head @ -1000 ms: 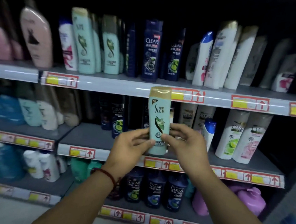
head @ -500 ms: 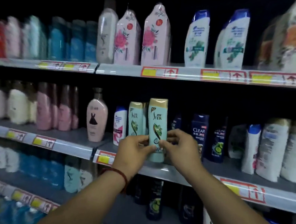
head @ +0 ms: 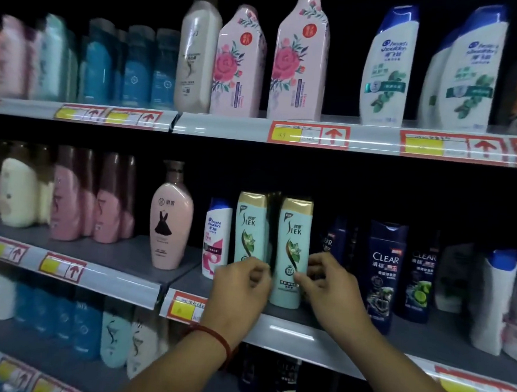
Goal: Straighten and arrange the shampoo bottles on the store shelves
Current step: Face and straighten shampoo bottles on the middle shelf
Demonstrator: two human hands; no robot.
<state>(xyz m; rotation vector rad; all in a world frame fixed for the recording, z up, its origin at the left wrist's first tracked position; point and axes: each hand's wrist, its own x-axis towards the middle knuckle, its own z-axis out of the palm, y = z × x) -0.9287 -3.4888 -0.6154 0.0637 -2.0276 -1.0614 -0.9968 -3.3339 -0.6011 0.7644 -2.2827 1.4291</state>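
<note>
Now, middle shelf (head: 287,329): you are setting one bottle into the green row.
Green Slek bottle (head: 293,244): upright at the shelf's front, just beside its twin (head: 250,226), label facing you.
Left hand (head: 238,289) and right hand (head: 333,290): fingers curled, pinching its lower sides.
Next move: probably square it with the twin, then let go gently.

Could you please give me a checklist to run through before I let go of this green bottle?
1. Held green bottle base on the shelf: ok.
2. It stands upright, label outward: ok.
3. Flush with neighbouring green bottle: cannot tell, left hand hides that base.
4. Apart from the front Clear bottle: ok.
5. Hands released: not ok, right hand pinches it.
</note>
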